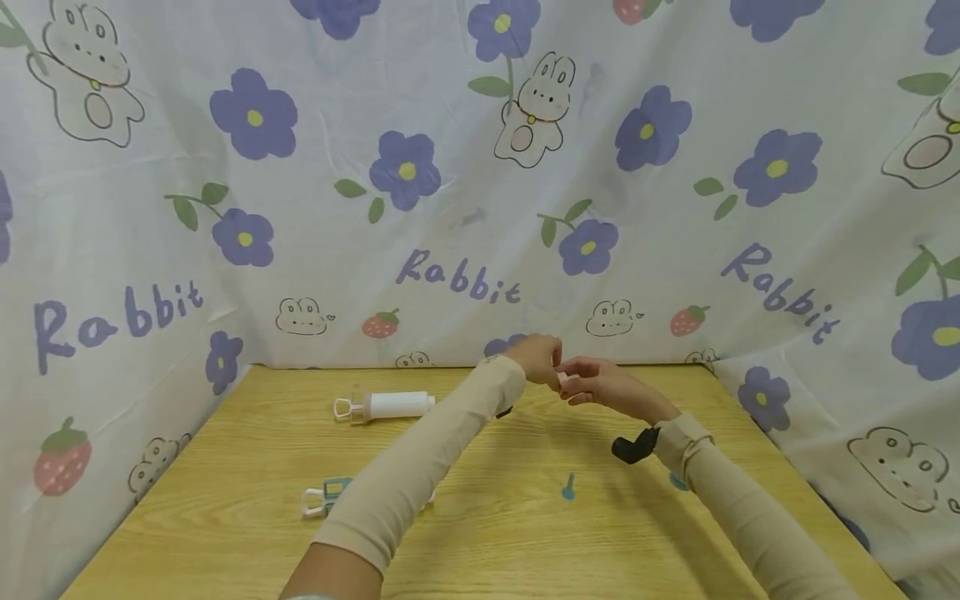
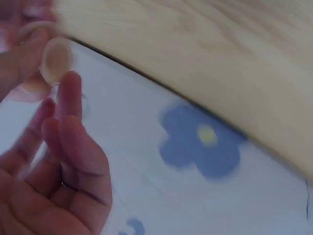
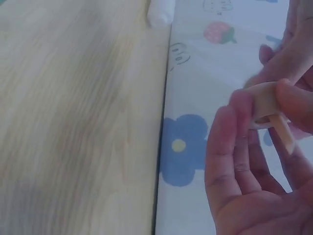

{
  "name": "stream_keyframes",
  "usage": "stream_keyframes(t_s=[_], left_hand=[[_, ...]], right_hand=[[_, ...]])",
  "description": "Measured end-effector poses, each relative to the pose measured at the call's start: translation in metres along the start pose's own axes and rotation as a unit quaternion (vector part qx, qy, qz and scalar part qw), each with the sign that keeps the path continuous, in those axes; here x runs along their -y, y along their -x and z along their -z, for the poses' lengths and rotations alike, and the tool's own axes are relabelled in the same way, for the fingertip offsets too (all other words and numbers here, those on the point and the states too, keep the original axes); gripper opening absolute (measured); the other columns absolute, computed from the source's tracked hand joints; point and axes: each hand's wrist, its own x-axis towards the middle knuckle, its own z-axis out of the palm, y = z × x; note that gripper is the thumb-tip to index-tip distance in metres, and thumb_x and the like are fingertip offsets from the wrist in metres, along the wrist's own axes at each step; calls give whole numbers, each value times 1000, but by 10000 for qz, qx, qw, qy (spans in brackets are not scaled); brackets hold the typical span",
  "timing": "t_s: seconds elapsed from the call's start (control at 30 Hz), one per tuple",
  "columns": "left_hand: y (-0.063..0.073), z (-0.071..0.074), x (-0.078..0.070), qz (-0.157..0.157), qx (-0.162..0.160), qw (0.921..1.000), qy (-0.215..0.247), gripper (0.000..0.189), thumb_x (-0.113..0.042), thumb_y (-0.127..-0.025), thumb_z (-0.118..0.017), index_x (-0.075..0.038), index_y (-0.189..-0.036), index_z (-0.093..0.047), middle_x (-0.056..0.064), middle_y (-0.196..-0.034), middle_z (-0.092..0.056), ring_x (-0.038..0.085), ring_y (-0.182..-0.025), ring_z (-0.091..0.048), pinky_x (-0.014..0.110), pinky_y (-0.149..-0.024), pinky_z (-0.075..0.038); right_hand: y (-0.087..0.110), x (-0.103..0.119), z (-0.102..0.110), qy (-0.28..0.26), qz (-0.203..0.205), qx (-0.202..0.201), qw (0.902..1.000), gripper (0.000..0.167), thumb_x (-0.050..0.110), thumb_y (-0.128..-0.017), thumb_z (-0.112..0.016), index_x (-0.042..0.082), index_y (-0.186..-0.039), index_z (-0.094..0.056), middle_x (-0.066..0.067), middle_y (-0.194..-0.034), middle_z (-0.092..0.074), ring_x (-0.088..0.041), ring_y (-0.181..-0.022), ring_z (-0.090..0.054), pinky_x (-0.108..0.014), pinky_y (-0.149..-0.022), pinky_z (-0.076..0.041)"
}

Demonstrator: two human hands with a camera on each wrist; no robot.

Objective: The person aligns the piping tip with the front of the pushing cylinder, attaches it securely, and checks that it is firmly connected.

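Note:
Above the far part of the table, my left hand and right hand meet at a small pale pink ring-shaped piece. My right fingers and thumb pinch the piece from both sides in the right wrist view; a flat strip juts from its hollow. In the left wrist view, my left thumb and fingers hold a pale disc-like end, its other fingers loosely bent below. The fingers hide much of the piece.
At the left lies a white tube with a looped handle. A teal-and-white handled tool is partly behind my left sleeve. A small teal peg stands on the wooden table; another teal piece shows beside my right sleeve. Patterned cloth encloses the table.

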Motion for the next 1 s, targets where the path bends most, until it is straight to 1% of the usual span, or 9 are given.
stream_keyframes(t_s=[0.13, 0.33, 0.43, 0.53, 0.63, 0.7, 0.77, 0.83, 1.0], left_hand=[[-3, 0, 3, 90, 168, 9902, 1383, 42, -9, -87, -74, -9, -124, -54, 6, -102, -66, 18, -86, -62, 29, -75, -53], [-8, -7, -2, 112, 234, 9335, 3575, 42, -9, -93, -65, -11, -132, -51, 14, -115, -70, 25, -104, -68, 43, -94, -56], [-8, -6, 5, 51, 209, 9251, 3792, 42, -18, -95, -68, -13, -133, -51, 12, -123, -66, 27, -108, -67, 44, -94, -56], [-1, 4, 29, 40, 241, 9363, 3505, 42, -26, -96, -68, -13, -133, -52, 12, -123, -66, 28, -109, -65, 42, -91, -57], [16, 16, 72, 115, 378, 9760, 2143, 42, -33, -95, -68, -12, -129, -56, 13, -124, -64, 30, -113, -63, 40, -92, -55], [33, 25, 105, 369, 546, 9940, 872, 44, -37, -92, -70, -12, -127, -59, 12, -131, -62, 29, -118, -60, 40, -96, -53], [51, 31, 139, 722, 698, 9949, -104, 48, -40, -89, -73, -11, -125, -61, 13, -138, -58, 31, -125, -56, 43, -101, -50], [69, 35, 170, 1214, 786, 9881, -525, 54, -41, -85, -77, -11, -126, -61, 14, -142, -55, 33, -128, -54, 47, -105, -47], [102, 36, 226, 2085, 670, 9751, -348, 66, -41, -81, -81, -9, -133, -57, 16, -143, -54, 36, -127, -53, 51, -104, -46]], right_hand=[[0, -6, -1, -591, 82, -184, 9980, 28, 11, -104, -52, 8, -131, -51, -3, -116, -60, -15, -103, -64, -42, -106, -50], [9, -14, 5, -1686, 397, -452, 9838, 18, 9, -107, -43, 14, -123, -51, 1, -112, -62, -12, -102, -64, -29, -100, -53], [14, -16, 7, -2071, 516, -508, 9756, 19, 7, -108, -39, 14, -122, -50, 2, -112, -61, -11, -101, -63, -28, -101, -52], [18, -17, 10, -2240, 588, -494, 9716, 20, 7, -108, -37, 14, -122, -49, 2, -110, -60, -12, -101, -63, -28, -101, -52], [21, -19, 12, -2285, 647, -455, 9703, 20, 6, -108, -37, 13, -122, -49, 1, -110, -59, -12, -101, -63, -30, -104, -51], [23, -20, 14, -2250, 692, -401, 9711, 21, 5, -108, -37, 13, -123, -49, 0, -111, -59, -12, -102, -64, -31, -105, -50], [26, -21, 16, -2245, 704, -313, 9714, 23, 4, -108, -36, 13, -123, -50, 0, -111, -60, -12, -102, -64, -31, -105, -50], [27, -22, 19, -2310, 701, -212, 9702, 24, 2, -108, -35, 13, -122, -51, 0, -111, -60, -12, -102, -65, -31, -104, -51], [27, -14, 28, -2462, 732, -229, 9662, 27, 1, -107, -36, 14, -116, -58, -1, -109, -63, -13, -101, -66, -30, -101, -52]])
